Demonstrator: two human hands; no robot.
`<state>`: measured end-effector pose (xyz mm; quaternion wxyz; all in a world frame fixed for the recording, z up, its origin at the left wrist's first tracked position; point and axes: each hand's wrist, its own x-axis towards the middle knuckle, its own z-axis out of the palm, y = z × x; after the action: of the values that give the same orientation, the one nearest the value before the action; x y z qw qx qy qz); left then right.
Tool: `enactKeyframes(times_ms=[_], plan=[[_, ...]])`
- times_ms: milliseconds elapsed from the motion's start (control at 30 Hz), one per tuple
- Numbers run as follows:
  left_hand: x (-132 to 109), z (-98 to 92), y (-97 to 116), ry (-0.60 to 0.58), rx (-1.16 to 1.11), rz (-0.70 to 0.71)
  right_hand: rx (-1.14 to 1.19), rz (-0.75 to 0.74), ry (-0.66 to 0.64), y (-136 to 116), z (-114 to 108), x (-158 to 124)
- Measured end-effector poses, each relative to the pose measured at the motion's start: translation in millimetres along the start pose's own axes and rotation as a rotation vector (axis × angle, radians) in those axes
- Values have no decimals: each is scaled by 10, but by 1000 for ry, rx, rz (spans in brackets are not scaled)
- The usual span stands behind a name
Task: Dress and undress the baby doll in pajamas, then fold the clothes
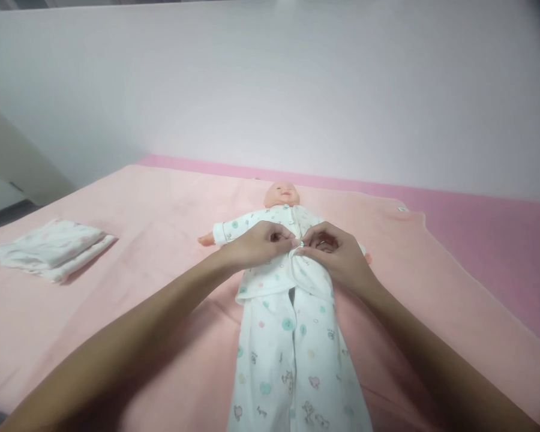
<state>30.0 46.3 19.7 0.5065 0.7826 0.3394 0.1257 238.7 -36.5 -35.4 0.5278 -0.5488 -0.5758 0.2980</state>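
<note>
White cloth printed with teal dots and small drawings makes up the top (pixel 265 279) on a doll (pixel 281 197), and its front opening lies right at the fingertips of both hands. The left hand (pixel 257 245) has thumb and forefinger closed in a pinch on one edge of that opening; the right hand (pixel 344 257) pinches the facing edge, its other fingers curled in towards the palm. Between the two sets of fingertips, nearly touching both, shows a small button (pixel 302 244), though which finger bears on it is too fine to tell. The doll lies on its back, its head just beyond the fingers and its arms spread out to either side of them; one small doll hand (pixel 206 240) pokes from a cuff to the left of the fingers. On the near side of the fingers the top ends in a loose hem, and below it matching trousers (pixel 312 360) run down towards the wearer of the camera. A peach-pink blanket (pixel 171 240) spreads beneath everything, with a folded cloth (pixel 49 246) resting on it well to the left of the fingers. Farther off than the fingertips, a brighter pink sheet (pixel 490 234) borders the blanket, and a pale wall (pixel 297 90) rises behind.
</note>
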Motion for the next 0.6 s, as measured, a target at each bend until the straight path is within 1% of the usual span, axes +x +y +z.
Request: enactKeyframes(times_ms=[67,233,400,533,600], plan=[[8,10,-7,-6,-19,16,0,8,9,-25,25,-8],[16,31,-8,43,10,-4,-19,18,3,-69,31,-12],[12,-19,-14,-8,2,12,-70,1,-45,-64,-11,-6],[9,-2,-29,40,72,16,-104,5,-83,-54,-37,-12],[-6,28,-24,83,121,27,-119,9,-107,-64,-59,-17]])
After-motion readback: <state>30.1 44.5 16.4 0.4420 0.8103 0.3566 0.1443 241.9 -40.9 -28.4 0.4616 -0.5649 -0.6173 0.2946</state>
